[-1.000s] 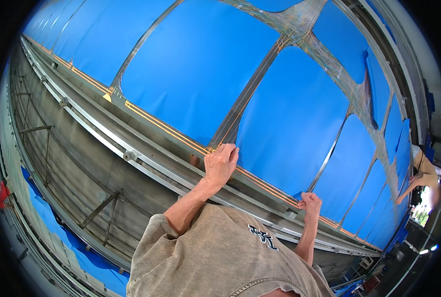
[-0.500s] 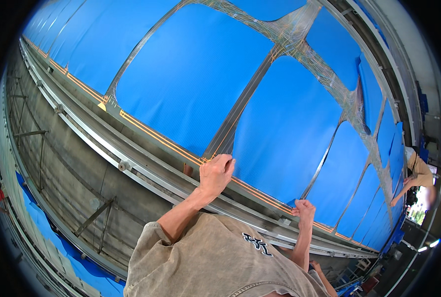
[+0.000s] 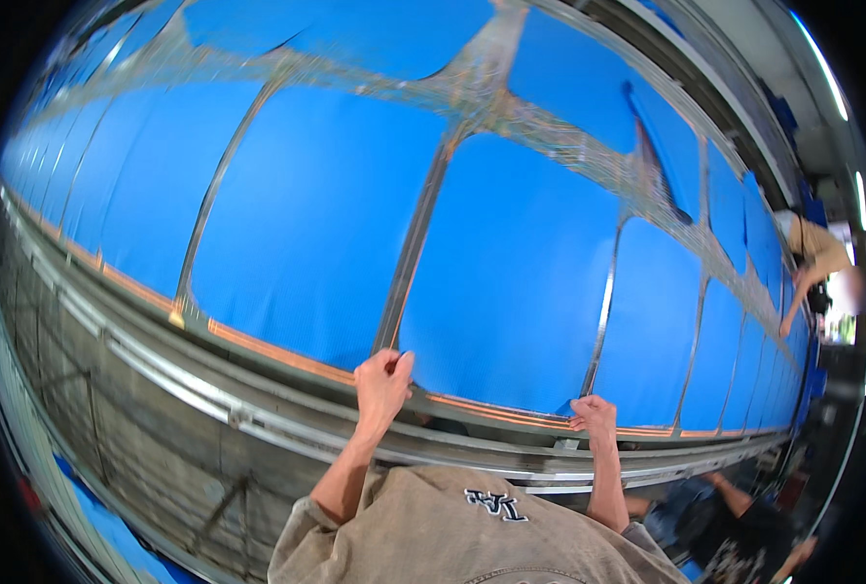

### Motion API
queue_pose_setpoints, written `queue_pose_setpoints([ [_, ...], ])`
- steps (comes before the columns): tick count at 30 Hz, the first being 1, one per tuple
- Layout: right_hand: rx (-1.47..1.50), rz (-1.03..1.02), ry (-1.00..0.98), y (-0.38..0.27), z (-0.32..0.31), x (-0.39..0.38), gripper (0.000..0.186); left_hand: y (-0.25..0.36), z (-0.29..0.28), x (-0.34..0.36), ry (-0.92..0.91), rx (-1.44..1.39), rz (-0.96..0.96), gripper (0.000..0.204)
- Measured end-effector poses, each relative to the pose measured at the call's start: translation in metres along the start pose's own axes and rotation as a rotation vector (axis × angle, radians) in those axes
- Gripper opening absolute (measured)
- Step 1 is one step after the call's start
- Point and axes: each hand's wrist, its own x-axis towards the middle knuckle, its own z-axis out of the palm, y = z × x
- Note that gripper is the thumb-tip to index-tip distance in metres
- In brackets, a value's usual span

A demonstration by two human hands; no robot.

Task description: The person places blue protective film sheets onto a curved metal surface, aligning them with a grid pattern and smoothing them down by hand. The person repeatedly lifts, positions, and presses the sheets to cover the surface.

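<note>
A large blue fabric panel (image 3: 511, 263) lies flat on the long table in front of me, its near edge running along an orange-lined strip (image 3: 496, 409). My left hand (image 3: 384, 384) is closed in a pinch at the panel's near left corner, beside a dark gap (image 3: 415, 243) that separates it from the neighbouring blue panel (image 3: 306, 214). At the near right corner my right hand (image 3: 596, 417) is also closed, its fingertips on the fabric edge. The exact grip is partly hidden by my fingers.
Metal rails (image 3: 287, 428) run along the table's near side. Across the panels stretches a band of tangled pale and orange marks (image 3: 550, 131). A co-worker in a tan top (image 3: 817, 248) reaches over the table at far right; another person in dark clothes (image 3: 735, 530) is at lower right.
The view has turned, shifting the table. My left hand has moved nearer me with the panel's left corner, and the dark gap there looks narrower. My right hand stays at its corner.
</note>
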Motion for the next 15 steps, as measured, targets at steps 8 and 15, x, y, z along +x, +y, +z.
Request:
queue_pose_setpoints([
  [8,0.039,-0.001,0.007,-0.0073,0.001,-0.0069,0.016,0.0036,0.0011,0.0007,-0.056,0.017,-0.073,0.026],
  [15,0.108,0.045,0.022,-0.0028,0.0022,-0.0106,0.014,-0.002,0.0,0.0,-0.043,-0.012,-0.107,0.024],
])
